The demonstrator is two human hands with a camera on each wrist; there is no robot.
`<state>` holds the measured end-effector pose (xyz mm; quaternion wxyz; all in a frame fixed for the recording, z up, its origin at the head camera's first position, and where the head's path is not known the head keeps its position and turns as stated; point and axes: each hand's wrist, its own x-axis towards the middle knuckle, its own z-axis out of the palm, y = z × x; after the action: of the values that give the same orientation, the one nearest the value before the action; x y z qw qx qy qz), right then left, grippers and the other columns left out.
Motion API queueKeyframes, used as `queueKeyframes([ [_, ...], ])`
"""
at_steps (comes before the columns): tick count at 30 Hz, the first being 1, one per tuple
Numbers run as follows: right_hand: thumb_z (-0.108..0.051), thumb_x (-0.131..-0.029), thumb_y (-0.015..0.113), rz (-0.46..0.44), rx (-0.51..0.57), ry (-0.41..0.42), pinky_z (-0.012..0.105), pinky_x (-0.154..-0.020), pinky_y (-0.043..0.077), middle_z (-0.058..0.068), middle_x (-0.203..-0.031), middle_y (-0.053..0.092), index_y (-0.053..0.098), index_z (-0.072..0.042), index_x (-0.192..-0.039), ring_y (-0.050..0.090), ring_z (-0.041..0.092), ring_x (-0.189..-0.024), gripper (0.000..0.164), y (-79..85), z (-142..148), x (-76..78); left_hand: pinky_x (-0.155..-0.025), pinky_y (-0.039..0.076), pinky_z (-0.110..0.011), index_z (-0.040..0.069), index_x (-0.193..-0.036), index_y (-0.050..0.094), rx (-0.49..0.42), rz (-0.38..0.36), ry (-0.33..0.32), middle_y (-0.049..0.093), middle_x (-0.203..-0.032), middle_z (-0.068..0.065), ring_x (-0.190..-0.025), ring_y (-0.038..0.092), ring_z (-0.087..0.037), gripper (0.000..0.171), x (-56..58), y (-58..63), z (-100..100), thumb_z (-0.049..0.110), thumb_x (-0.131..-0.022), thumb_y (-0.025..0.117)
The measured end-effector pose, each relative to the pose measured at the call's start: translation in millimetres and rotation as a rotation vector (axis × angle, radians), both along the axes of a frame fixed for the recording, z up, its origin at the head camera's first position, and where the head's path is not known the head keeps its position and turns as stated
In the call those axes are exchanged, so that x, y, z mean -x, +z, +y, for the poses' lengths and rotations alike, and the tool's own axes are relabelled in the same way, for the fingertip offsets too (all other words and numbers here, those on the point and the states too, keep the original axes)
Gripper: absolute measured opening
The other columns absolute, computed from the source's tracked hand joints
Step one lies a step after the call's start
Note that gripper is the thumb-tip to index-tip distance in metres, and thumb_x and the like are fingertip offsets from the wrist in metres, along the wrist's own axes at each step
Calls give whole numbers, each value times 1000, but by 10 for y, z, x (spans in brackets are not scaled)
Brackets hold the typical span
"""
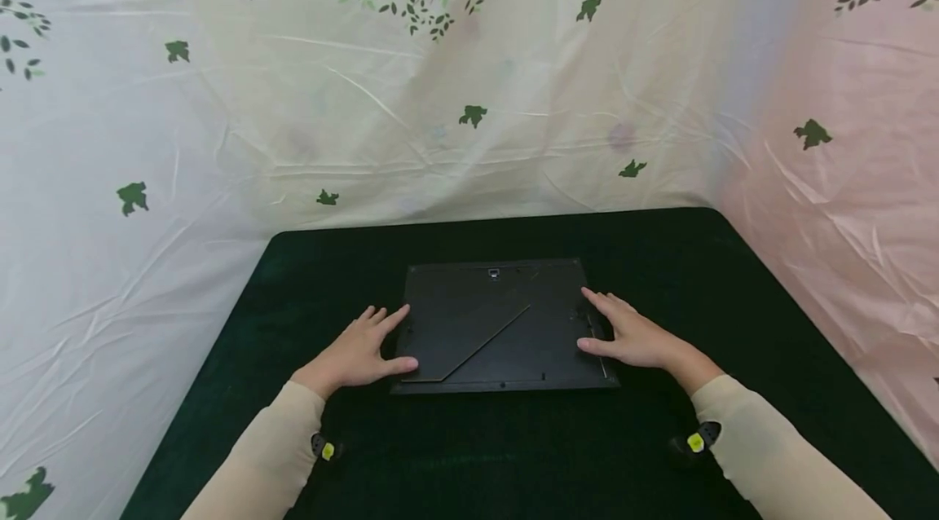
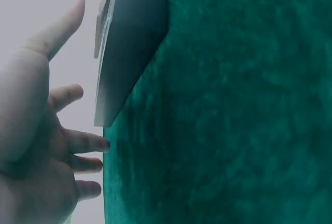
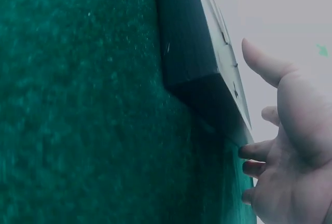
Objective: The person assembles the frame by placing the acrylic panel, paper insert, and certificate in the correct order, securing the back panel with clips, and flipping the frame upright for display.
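Observation:
A black picture frame (image 1: 477,349) lies on the dark green cloth with its back upward. Its back panel carries a small metal hanger (image 1: 494,274) near the far edge and a slanting edge like that of a stand flap. My left hand (image 1: 359,349) is at the frame's left side, fingers spread and thumb over the near left corner. On the opposite side, my right hand (image 1: 634,332) has thumb and fingers extended toward the right edge. Both wrist views show the frame's thick side (image 2: 135,32) beside extended fingers. Whether the fingertips touch it, I cannot tell.
Dark green cloth (image 1: 469,455) covers the table around the frame. Behind and to both sides hangs a pale curtain (image 1: 367,137) printed with leaves. A small dark device with a yellow mark (image 1: 327,451) sits at each wrist.

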<state>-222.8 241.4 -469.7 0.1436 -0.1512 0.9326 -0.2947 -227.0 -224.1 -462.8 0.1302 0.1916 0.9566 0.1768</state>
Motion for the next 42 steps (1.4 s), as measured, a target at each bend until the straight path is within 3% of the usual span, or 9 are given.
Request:
queueKeyframes([
  [15,-62,-87,57,-16,-60,34,69,-105,12,27,-156,10,18,-15,-155,5,47,-142,92,-82,-65,-31,-110,19,-59,24,-154,25,-1,-25,-23,21,-156,-18,-144,14,-37,99,-43,-84,186,78,-76,55],
  [30,-64,-85,58,-16,-82,10,68,-106,16,26,-157,8,19,-16,-155,7,47,-142,93,-59,-90,-48,-109,24,-56,24,-153,27,-7,-21,42,20,-157,-15,-145,13,-32,99,-93,-92,259,78,-75,56],
  [38,-67,-84,57,7,-95,-20,68,-104,18,26,-157,9,20,-17,-155,10,49,-141,94,-22,-104,-69,-109,24,-58,21,-152,29,-28,39,62,22,-157,-16,-145,11,-33,98,-111,-101,278,77,-76,56],
  [42,-66,-84,57,21,-72,-44,68,-103,22,26,-157,6,18,-17,-155,14,51,-139,94,19,-125,-70,-108,26,-58,20,-152,31,-49,83,71,23,-156,-19,-144,16,-35,97,-108,-89,297,75,-77,57],
])
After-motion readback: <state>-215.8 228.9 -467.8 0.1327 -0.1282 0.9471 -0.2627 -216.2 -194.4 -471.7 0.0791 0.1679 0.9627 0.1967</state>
